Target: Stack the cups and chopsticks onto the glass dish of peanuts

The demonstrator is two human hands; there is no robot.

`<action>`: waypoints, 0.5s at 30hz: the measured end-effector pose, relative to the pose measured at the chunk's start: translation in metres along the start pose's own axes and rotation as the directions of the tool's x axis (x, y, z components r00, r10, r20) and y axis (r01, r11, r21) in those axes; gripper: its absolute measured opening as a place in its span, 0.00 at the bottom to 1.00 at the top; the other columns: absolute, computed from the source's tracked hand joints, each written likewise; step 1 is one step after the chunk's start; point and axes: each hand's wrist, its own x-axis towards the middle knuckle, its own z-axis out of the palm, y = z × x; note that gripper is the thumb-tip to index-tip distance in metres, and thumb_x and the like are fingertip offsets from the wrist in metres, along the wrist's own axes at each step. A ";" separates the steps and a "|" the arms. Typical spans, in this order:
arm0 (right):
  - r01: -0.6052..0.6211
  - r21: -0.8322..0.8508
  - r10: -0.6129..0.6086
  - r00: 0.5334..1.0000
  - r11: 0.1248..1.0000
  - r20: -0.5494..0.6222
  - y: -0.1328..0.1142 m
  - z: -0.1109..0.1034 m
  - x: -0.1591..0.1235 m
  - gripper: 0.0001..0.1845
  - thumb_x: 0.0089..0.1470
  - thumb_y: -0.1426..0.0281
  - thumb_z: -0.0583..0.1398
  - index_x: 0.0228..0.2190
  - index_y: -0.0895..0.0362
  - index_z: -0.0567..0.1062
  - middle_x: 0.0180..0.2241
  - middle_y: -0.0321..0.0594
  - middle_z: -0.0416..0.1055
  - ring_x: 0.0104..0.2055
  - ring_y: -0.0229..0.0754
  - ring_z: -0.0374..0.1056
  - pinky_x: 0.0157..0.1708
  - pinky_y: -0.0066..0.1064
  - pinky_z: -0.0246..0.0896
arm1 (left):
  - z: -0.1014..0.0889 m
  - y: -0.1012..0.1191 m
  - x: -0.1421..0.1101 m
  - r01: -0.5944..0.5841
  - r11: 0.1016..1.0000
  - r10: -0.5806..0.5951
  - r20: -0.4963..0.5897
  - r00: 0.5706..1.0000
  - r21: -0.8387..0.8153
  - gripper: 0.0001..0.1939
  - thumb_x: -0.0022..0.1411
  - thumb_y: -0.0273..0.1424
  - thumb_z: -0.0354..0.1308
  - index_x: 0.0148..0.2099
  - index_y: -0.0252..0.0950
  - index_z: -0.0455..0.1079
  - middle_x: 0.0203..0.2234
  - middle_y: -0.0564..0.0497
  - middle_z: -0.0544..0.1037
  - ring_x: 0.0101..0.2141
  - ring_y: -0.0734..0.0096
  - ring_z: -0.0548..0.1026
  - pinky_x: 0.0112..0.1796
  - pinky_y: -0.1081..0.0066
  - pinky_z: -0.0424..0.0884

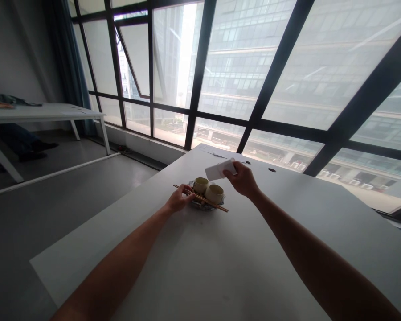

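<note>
A small patterned plate [197, 205] lies on the white table [220, 263] and carries two small cream cups [201, 184] [214, 193]. My left hand [178, 199] is closed on a pair of wooden chopsticks [214, 205] that reach across the plate in front of the cups. Just above and behind the cups, my right hand [242, 178] grips a flat white rectangular object [217, 170], tilted with its free end to the left.
Behind the table runs a wall of tall windows with dark frames [197, 76]. A sheet of paper [217, 154] and a round cable hole [272, 170] are at the table's far edge. Another white table [43, 113] stands at the far left, across open grey floor.
</note>
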 end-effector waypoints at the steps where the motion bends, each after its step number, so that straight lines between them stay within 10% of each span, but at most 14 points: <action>1: -0.013 -0.001 0.013 1.000 1.000 -0.003 0.003 -0.001 -0.002 0.10 0.50 0.64 0.60 0.33 0.57 0.72 0.30 0.41 0.75 0.28 0.45 0.70 0.29 0.35 0.67 | 0.001 0.002 -0.001 0.003 1.000 -0.003 -0.001 1.000 0.014 0.25 0.54 0.45 0.63 0.48 0.36 0.65 0.40 0.45 0.77 0.44 0.58 0.76 0.43 0.64 0.70; 11: 0.092 -0.150 -0.092 0.996 0.984 0.004 0.013 -0.025 -0.019 0.09 0.55 0.66 0.58 0.37 0.57 0.73 0.34 0.45 0.76 0.33 0.48 0.71 0.33 0.36 0.65 | -0.037 0.070 -0.008 0.296 0.813 -0.244 -0.168 0.955 0.501 0.49 0.46 0.62 0.61 0.60 0.32 0.60 0.45 0.31 0.78 0.49 0.40 0.74 0.45 0.59 0.68; 15: 0.219 -0.092 -0.219 0.976 0.971 0.009 0.007 -0.029 -0.016 0.09 0.57 0.65 0.57 0.33 0.58 0.72 0.32 0.45 0.74 0.31 0.45 0.68 0.30 0.34 0.62 | -0.034 0.120 -0.003 0.010 0.814 -0.006 -0.009 1.000 0.581 0.44 0.54 0.59 0.56 0.61 0.31 0.60 0.48 0.34 0.76 0.49 0.45 0.74 0.47 0.57 0.69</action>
